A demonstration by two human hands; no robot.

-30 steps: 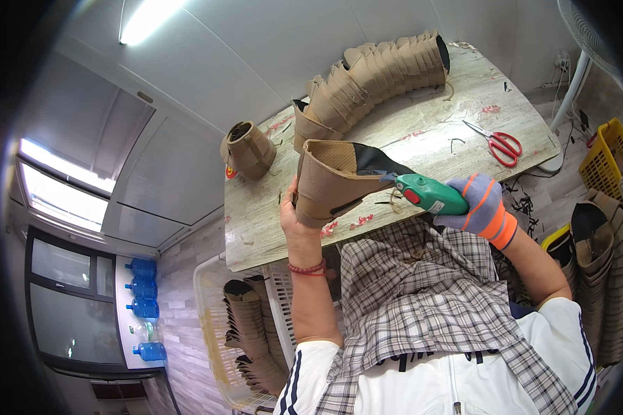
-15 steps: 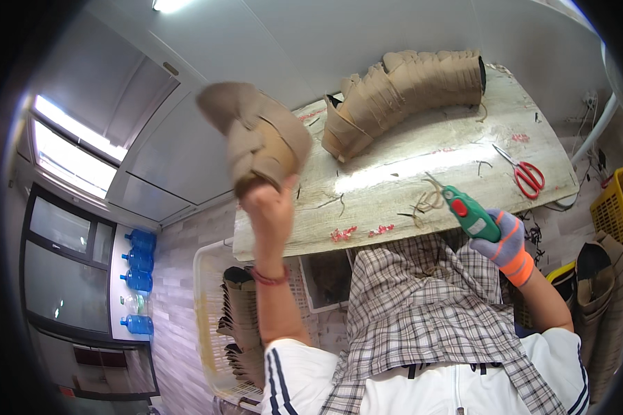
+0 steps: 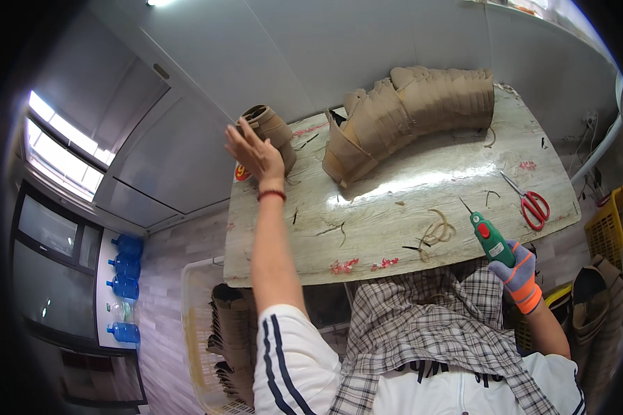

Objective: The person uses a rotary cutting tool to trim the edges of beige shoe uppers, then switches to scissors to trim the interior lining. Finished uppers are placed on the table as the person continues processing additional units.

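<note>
At the table's far left corner, my bare left hand (image 3: pixel 262 160) is open with fingers spread, beside a tan shoe upper (image 3: pixel 277 130). That upper stands on the tabletop, partly hidden behind the hand; I cannot tell whether they touch. In a grey and orange glove, my right hand (image 3: pixel 518 277) grips a green handheld tool (image 3: pixel 492 242) with a red button and a thin pointed tip. The tip points away from me over the near right of the table (image 3: pixel 387 214). Loose tan thread or strip (image 3: pixel 439 227) lies left of it.
A long nested row of tan uppers (image 3: pixel 422 111) lies along the back. Red-handled scissors (image 3: pixel 533 207) rest at the right among scraps. Below, a pale crate (image 3: pixel 195 311) of uppers stands left; more uppers (image 3: pixel 592 297) and a yellow basket (image 3: pixel 615 220) are at right.
My left hand carried the upper down from the air onto the far left corner and let go of it. The right hand, still holding the tool, shifted slightly right and nearer.
</note>
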